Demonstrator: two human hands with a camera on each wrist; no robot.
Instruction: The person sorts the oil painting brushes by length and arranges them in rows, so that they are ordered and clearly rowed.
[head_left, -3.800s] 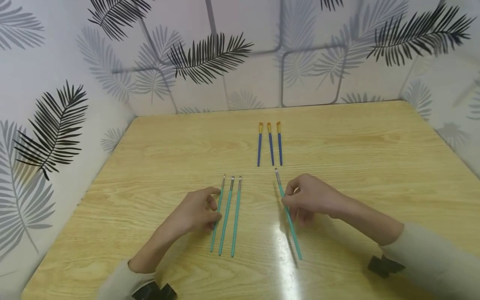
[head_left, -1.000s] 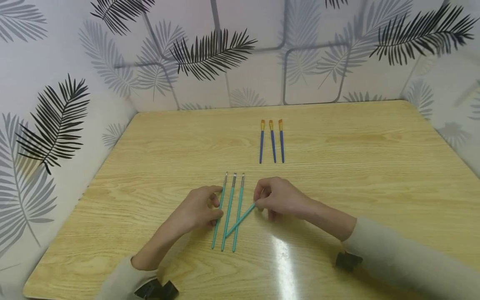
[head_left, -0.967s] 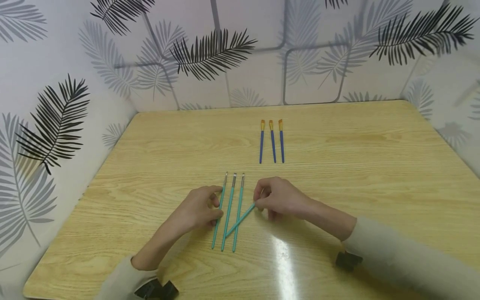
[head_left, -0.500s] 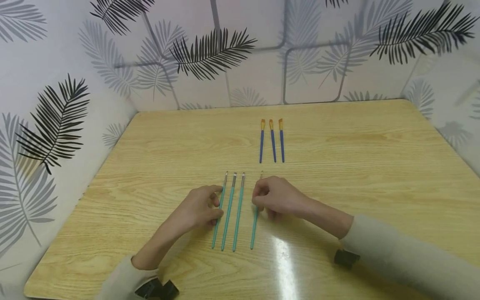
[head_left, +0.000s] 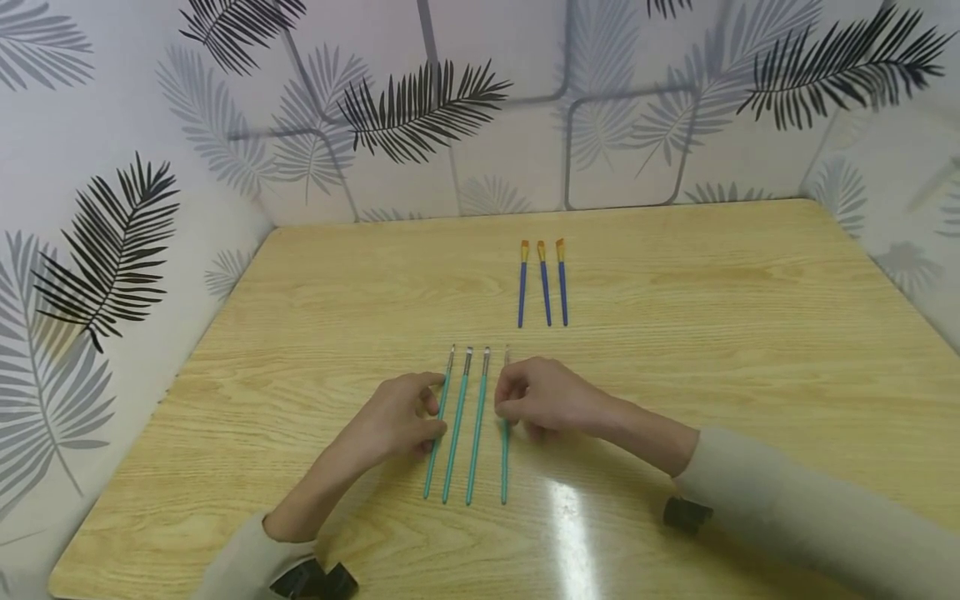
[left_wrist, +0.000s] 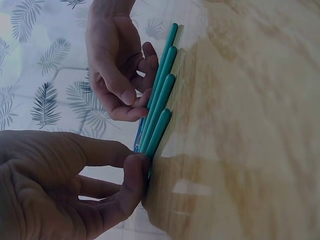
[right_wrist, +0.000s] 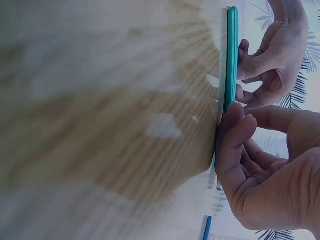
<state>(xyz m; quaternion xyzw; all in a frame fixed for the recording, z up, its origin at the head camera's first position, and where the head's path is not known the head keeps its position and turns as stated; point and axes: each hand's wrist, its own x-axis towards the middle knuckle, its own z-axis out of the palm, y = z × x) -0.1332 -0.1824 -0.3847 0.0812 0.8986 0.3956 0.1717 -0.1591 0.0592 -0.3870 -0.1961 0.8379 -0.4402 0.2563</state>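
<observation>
Several teal paintbrushes lie side by side on the table, bristle ends away from me. My left hand (head_left: pixel 397 417) rests at the leftmost paintbrush (head_left: pixel 430 475), its index fingertip and thumb set apart along that brush's outer side. To the right lie a second paintbrush (head_left: pixel 454 433) and a third paintbrush (head_left: pixel 477 433), close together. With thumb and fingers, my right hand (head_left: pixel 551 393) pinches the rightmost paintbrush (head_left: pixel 505 471) near its middle, covering part of the handle. This brush is almost parallel to the others, across a slightly wider gap. In the left wrist view the teal handle ends (left_wrist: pixel 159 132) stand in a staggered row.
Farther back lie three shorter blue paintbrushes (head_left: pixel 545 292) with orange bristles. The wooden table (head_left: pixel 712 333) meets leaf-patterned walls (head_left: pixel 487 158) behind and at both sides. A bright light reflection (head_left: pixel 572 533) shows on the front of the tabletop.
My right hand has brought the fourth teal paintbrush leftward, turned it from a slant across the others to nearly parallel, then shifted it slightly closer. My left hand stays in place.
</observation>
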